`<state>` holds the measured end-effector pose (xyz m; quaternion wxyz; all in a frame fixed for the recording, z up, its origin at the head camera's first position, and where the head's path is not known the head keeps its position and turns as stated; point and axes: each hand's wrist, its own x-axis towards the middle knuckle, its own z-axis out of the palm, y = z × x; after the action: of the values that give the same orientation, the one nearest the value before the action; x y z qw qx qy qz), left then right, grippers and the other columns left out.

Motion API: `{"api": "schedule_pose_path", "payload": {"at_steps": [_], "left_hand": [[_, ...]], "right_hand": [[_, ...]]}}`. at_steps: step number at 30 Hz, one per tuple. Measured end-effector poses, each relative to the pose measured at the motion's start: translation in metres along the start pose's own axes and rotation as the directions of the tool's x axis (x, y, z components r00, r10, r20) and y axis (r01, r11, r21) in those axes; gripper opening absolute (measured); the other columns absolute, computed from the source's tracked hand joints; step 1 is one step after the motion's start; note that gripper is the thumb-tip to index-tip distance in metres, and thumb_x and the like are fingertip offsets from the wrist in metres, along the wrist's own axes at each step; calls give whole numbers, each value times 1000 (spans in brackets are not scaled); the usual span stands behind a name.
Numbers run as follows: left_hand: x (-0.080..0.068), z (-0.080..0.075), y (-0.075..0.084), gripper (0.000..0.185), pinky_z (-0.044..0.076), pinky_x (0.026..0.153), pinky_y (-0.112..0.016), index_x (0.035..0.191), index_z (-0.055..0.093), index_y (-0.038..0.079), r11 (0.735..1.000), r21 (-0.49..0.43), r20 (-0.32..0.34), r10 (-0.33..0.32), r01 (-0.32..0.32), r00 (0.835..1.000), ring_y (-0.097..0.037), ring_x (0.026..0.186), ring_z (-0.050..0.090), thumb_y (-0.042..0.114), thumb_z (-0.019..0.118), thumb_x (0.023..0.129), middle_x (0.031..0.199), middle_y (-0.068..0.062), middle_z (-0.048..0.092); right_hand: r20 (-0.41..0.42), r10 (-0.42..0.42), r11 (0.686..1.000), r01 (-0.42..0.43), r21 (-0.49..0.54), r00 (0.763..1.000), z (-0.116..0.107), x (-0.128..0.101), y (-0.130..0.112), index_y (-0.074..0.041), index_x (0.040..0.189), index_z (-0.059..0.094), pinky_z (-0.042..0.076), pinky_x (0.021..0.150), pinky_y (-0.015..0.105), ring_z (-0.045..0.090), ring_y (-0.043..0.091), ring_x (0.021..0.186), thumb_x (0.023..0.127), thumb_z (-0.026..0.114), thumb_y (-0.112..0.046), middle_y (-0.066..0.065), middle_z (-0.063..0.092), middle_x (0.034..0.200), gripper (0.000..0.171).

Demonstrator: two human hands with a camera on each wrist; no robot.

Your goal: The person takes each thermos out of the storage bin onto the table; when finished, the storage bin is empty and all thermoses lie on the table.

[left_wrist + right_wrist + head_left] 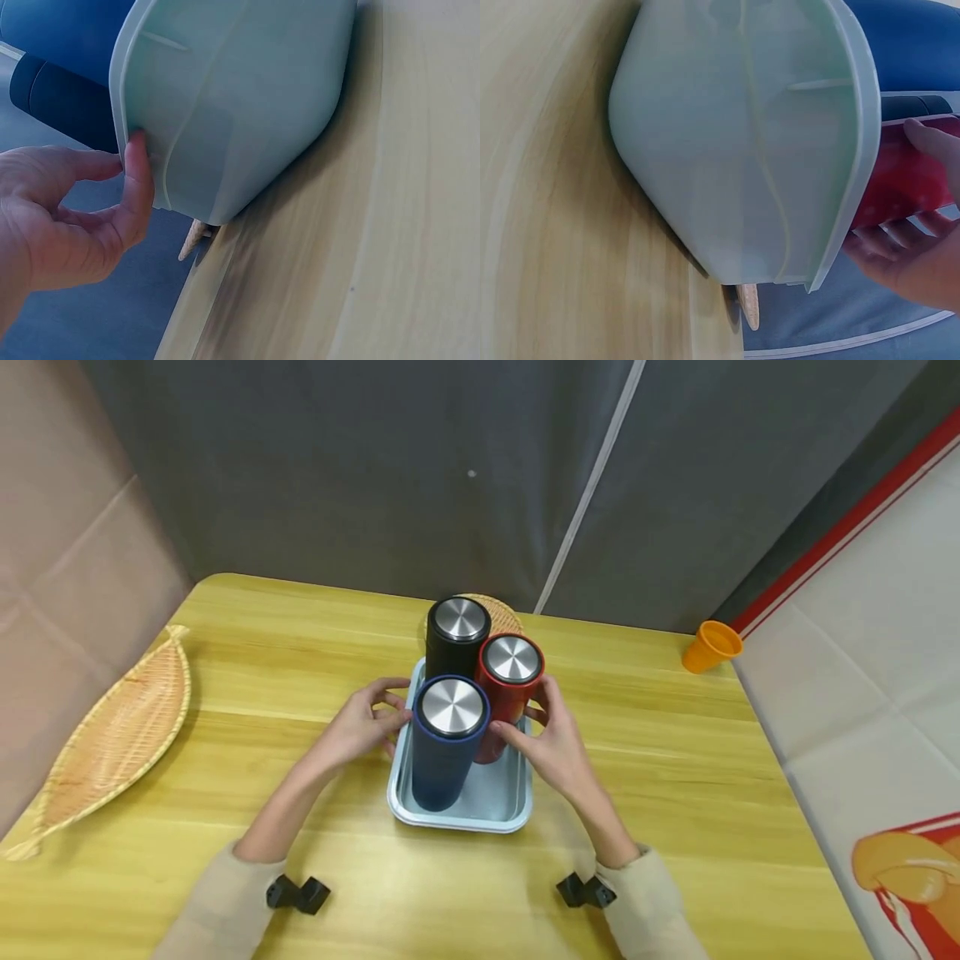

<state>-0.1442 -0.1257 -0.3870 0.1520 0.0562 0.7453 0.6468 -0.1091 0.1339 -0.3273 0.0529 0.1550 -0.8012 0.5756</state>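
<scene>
Three tumblers with brushed metal lids stand upright in a pale blue-grey bin (491, 820) in the head view. The blue tumbler (442, 768) is nearest, the black tumbler (450, 653) is at the back, and the red tumbler (504, 697) is on the right. My left hand (363, 722) pinches the bin's left rim; in the left wrist view its thumb and fingers (137, 169) meet at that rim. With the thumb on one side and the fingers on the other, my right hand (553, 743) grips the red tumbler, also seen in the right wrist view as a red body (904, 176).
A leaf-shaped woven basket (123, 739) lies at the table's left. Behind the black tumbler shows part of a round woven tray (498, 612). An orange cup (711, 647) stands at the back right corner. A grey curtain (360, 477) hangs behind the wooden table (300, 635).
</scene>
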Motion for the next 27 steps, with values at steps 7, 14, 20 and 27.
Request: {"api": "schedule_pose_path", "payload": {"at_steps": [7, 14, 20, 27], "left_hand": [[1, -2, -1, 52, 59, 59, -50, 142, 39, 2, 1000, -16, -8, -14, 13, 1000, -20, 69, 59, 4, 59, 94, 111, -22, 50], [0, -1, -2, 52, 59, 60, -51, 142, 38, 1, 1000, -27, 7, -12, 12, 1000, -20, 70, 60, 3, 59, 94, 111, -22, 50], [2, 0, -1, 52, 59, 59, -50, 141, 39, 1, 1000, -26, 7, -3, 3, 1000, -19, 67, 60, 3, 59, 94, 109, -22, 50], [1, -1, -1, 51, 59, 58, -51, 142, 38, 0, 1000, -19, 9, 0, 0, 1000, -20, 67, 60, 1, 57, 94, 108, -22, 50]], "right_hand": [[-46, -40, 999, 41, 33, 998, -1, 4, 25, 0, 133, 46, 53, 93, 38, 54, 24, 113, 74, 81, 2, 15, 56, 124, 68], [-90, -76, 994, 82, 66, 993, -8, 4, 28, -3, 135, 47, 55, 89, 32, 57, 22, 111, 74, 82, 0, 11, 58, 123, 70], [-91, -110, 992, 116, 57, 990, -15, 8, 15, -4, 135, 49, 57, 86, 31, 58, 20, 107, 73, 81, 3, 9, 59, 122, 70], [-139, -148, 985, 158, 69, 979, -20, 14, 0, -2, 131, 52, 59, 80, 32, 60, 23, 102, 71, 81, 7, 8, 61, 118, 66]]}}
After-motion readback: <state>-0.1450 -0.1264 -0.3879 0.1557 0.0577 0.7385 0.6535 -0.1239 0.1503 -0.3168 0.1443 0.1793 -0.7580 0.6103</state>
